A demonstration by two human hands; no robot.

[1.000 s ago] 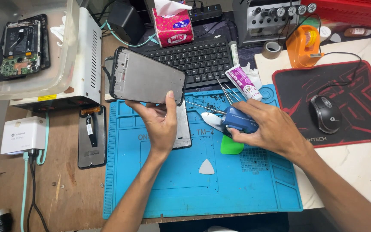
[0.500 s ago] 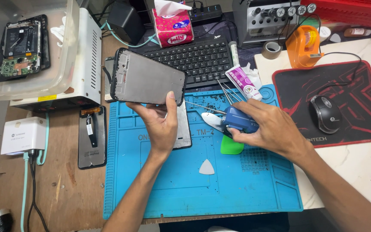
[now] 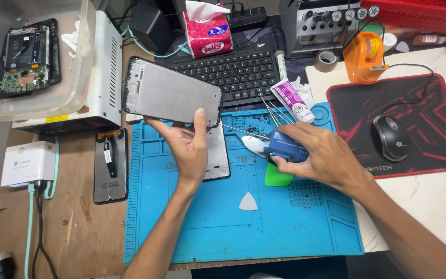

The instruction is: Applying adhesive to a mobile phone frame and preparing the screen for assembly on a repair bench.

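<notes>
My left hand holds a grey phone frame by its lower edge, raised and tilted above the blue work mat. A second flat phone panel lies on the mat, partly hidden behind that hand. My right hand grips a small blue tool resting low over the mat, beside a white scraper and a green plastic pick. A grey triangular pick lies in the middle of the mat. Tweezers and a glue tube sit just beyond the right hand.
A black keyboard and a tissue box stand behind the mat. A clear tub holding an opened phone rests on a white unit at left. A phone screen lies left of the mat. A mouse sits on the red-black pad at right.
</notes>
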